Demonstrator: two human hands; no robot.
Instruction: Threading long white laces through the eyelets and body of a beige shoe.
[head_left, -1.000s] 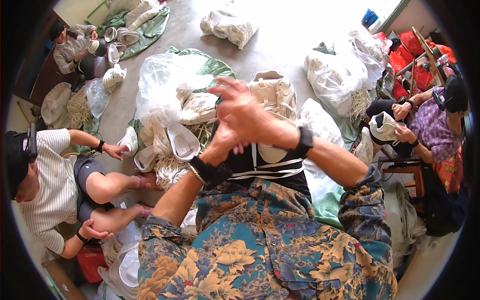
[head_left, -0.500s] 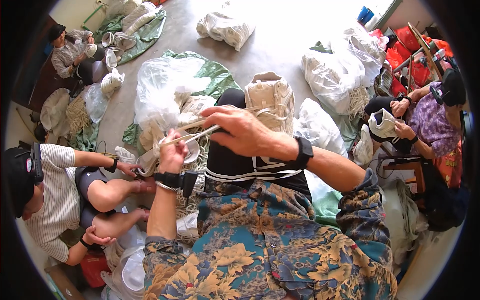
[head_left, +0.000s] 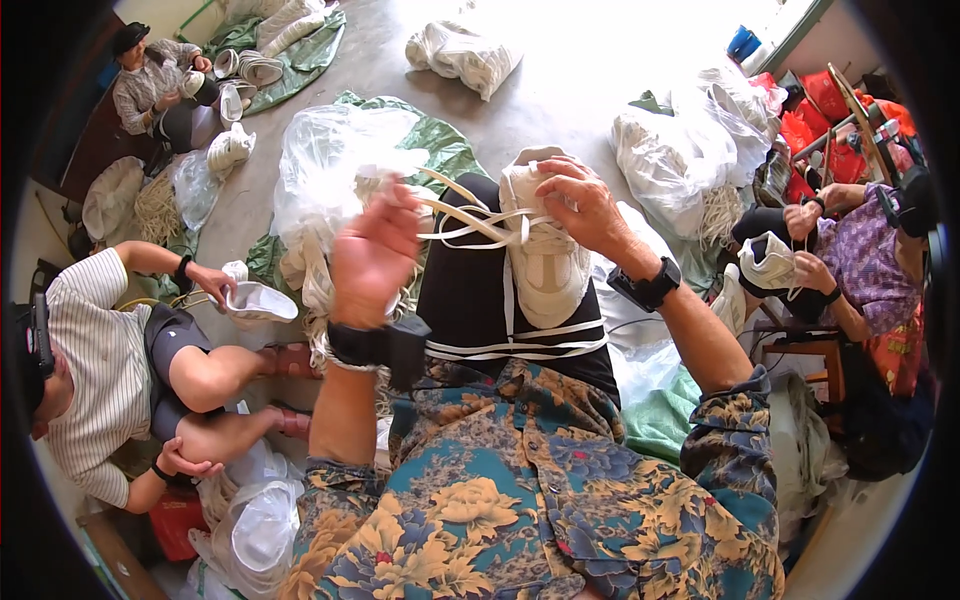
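Note:
A cream sneaker [head_left: 552, 272] rests on my dark-trousered thigh, its toe pointing toward me. Long off-white shoelaces [head_left: 478, 222] run left from its upper, crossing and looping above my leg. My right hand [head_left: 597, 212] lies over the far part of the shoe by the lacing, its bent fingers apart. Left of the shoe, my left hand [head_left: 376, 255] is raised and smeared by motion. The lace strands reach its side, but whether its fingers grip them cannot be made out. White cords [head_left: 520, 350] cross my lap below the toe.
Beside me on the left, a seated person holds a pale shoe [head_left: 262, 303]. On the right another person handles a white sneaker [head_left: 768, 262]; a third sits at far left. Plastic bags [head_left: 345, 150] and a white bundle [head_left: 462, 58] lie on the floor.
The laces were stretched between both hands to the left. My right hand has moved right onto the shoe; my left has risen. The person at left has picked up a shoe.

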